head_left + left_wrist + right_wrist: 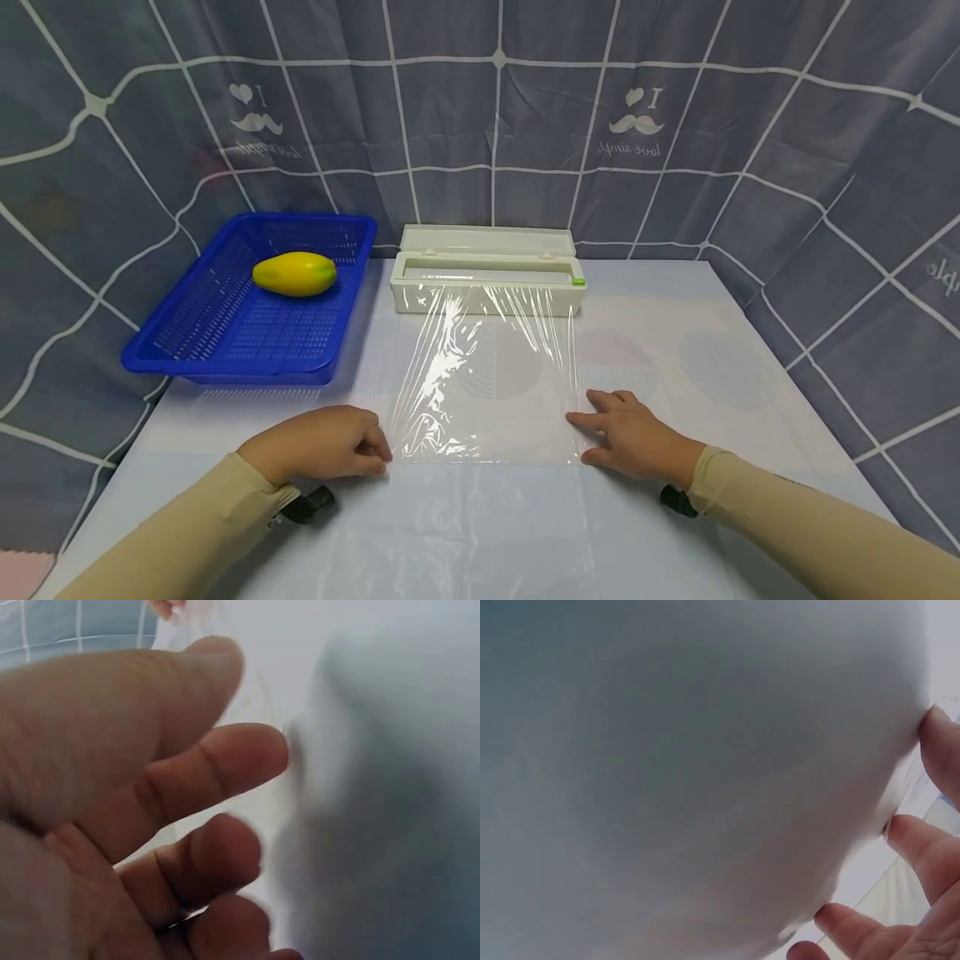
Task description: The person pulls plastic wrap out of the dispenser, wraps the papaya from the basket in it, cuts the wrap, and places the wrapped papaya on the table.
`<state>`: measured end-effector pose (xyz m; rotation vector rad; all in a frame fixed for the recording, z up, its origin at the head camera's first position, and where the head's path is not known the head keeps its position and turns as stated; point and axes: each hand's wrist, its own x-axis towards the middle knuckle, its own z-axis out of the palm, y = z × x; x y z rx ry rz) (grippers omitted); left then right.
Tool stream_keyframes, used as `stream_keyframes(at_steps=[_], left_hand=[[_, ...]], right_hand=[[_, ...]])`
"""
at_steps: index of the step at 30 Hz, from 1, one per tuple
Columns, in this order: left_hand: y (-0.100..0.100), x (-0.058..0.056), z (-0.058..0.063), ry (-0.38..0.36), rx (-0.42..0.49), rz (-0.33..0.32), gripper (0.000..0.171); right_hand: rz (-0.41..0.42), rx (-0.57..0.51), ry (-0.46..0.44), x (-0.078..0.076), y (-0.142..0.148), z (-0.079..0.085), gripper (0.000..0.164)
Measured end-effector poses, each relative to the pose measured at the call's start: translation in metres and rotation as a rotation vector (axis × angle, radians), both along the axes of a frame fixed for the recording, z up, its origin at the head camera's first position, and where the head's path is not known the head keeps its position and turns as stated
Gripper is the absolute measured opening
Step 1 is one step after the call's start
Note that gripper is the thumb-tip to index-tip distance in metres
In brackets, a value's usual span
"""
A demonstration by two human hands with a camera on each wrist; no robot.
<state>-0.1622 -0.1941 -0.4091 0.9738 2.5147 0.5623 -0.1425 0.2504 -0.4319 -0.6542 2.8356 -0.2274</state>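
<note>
A sheet of clear cling film (502, 400) lies flat on the table, drawn toward me from a white cling film box (487, 298) whose lid (487, 242) stands raised at the back. My left hand (330, 442) rests at the film's near left corner; its fingers are loosely bent, and the left wrist view shows thumb (214, 667) and forefinger (251, 754) apart. On the opposite side, my right hand (630, 435) has its fingers spread, with the fingertips touching down at the film's right edge near the corner.
A blue plastic basket (232, 368) stands at the back left with a yellow fruit (294, 274), green at one end, inside it. A small green piece (578, 282) sits at the box's right end. Grey checked curtains (450, 108) enclose the white table (675, 333) behind and on both sides.
</note>
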Motion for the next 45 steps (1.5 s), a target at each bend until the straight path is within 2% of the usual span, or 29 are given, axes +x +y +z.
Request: stream_keyframes(at_steps=[3,6,10,13,17,20,23,28,32,38,45], left_hand=[[-0.001,-0.001,0.011,-0.035,0.025,-0.006,0.016],[-0.001,-0.004,0.029,-0.021,0.068,-0.010,0.021],[-0.002,-0.010,0.062,0.084,0.109,0.029,0.027],[-0.006,-0.019,0.086,0.178,0.118,0.093,0.037],[-0.016,-0.042,0.115,0.224,0.098,0.211,0.054],[-0.026,-0.068,0.130,0.197,0.060,0.318,0.069],[-0.041,-0.098,0.138,0.179,-0.002,0.403,0.081],[-0.070,-0.143,0.134,0.174,-0.102,0.451,0.092],[-0.093,-0.165,0.123,0.131,-0.153,0.502,0.096],[-0.116,-0.180,0.096,0.051,-0.172,0.558,0.096],[-0.122,-0.187,0.070,-0.013,-0.195,0.593,0.100]], right_hand=[[-0.012,-0.003,-0.030,-0.001,0.000,-0.001,0.061],[-0.016,-0.007,-0.041,-0.001,0.000,0.000,0.062],[-0.030,-0.017,-0.049,0.000,0.000,0.001,0.063],[-0.046,-0.022,-0.057,-0.001,0.000,0.000,0.062],[-0.051,-0.021,-0.052,-0.001,0.001,-0.002,0.062],[-0.046,-0.019,-0.042,-0.002,0.002,-0.003,0.063],[-0.045,-0.018,-0.042,-0.002,0.002,-0.004,0.063],[-0.039,-0.022,-0.038,-0.003,0.003,-0.003,0.062],[-0.045,-0.030,-0.046,-0.002,0.002,-0.002,0.063],[-0.037,-0.034,-0.058,0.001,0.001,-0.001,0.063],[-0.040,-0.032,-0.065,0.002,0.000,-0.002,0.062]])
